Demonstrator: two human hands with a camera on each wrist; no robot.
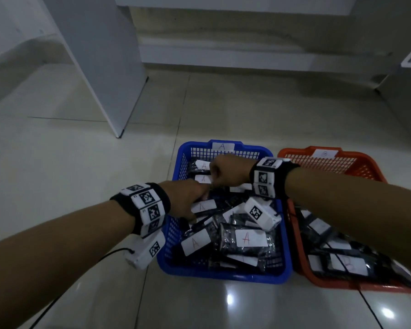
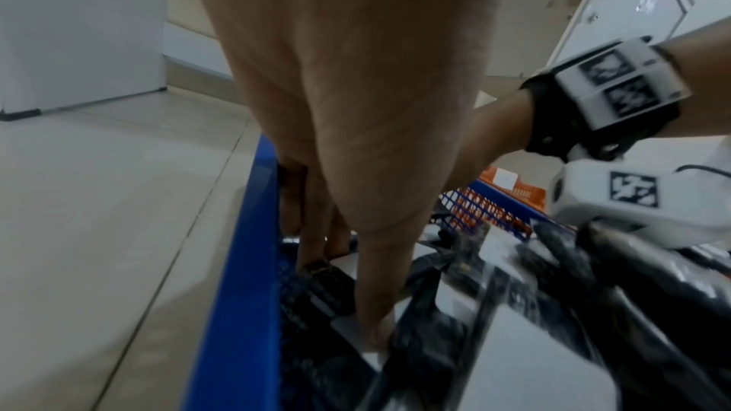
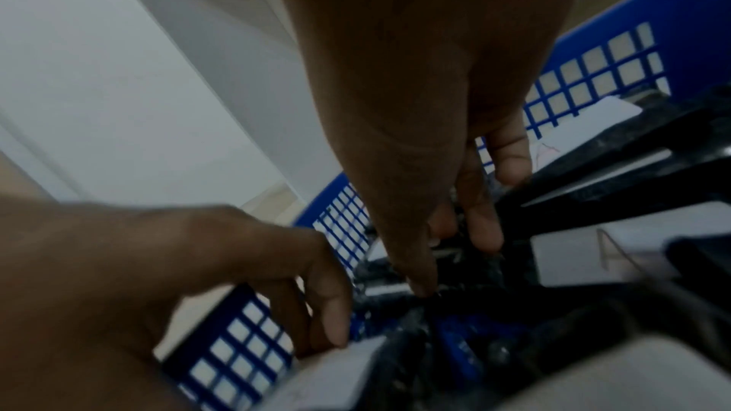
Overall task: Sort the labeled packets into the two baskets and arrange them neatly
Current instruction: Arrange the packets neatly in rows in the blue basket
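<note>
Head view shows both hands down inside the blue basket [image 1: 226, 273], which carries an A tag on its far rim and sits on the tiled floor [image 1: 81, 162], touching the orange basket [image 1: 330, 281] tagged B on its right. The left hand [image 1: 188, 200] reaches in over the left wall; from the left wrist view its fingers [image 2: 380, 308] run straight down, pressing on the black packets [image 1: 247, 238] near that wall, not curled round one. The right hand [image 1: 226, 169] works at the far end of the basket; its fingers [image 3: 482, 224] curl down among the packets, but whether they actually pinch one I cannot tell, as that view is blurred.

Packets with white A labels lie loose and overlapping at all angles; more packets lie in the orange basket.

Risks, as I judge them: the wrappers look slick and are stacked unevenly, so pressing on one side could tip or slide its neighbours and undo the order. A wrist camera hanging low over the pile could snag or drag a packet. Two hands close together may jostle each other.

Room is tight: the mesh walls hem the left fingers, and the pile sits high. Open floor lies left and in front of the baskets.
</note>
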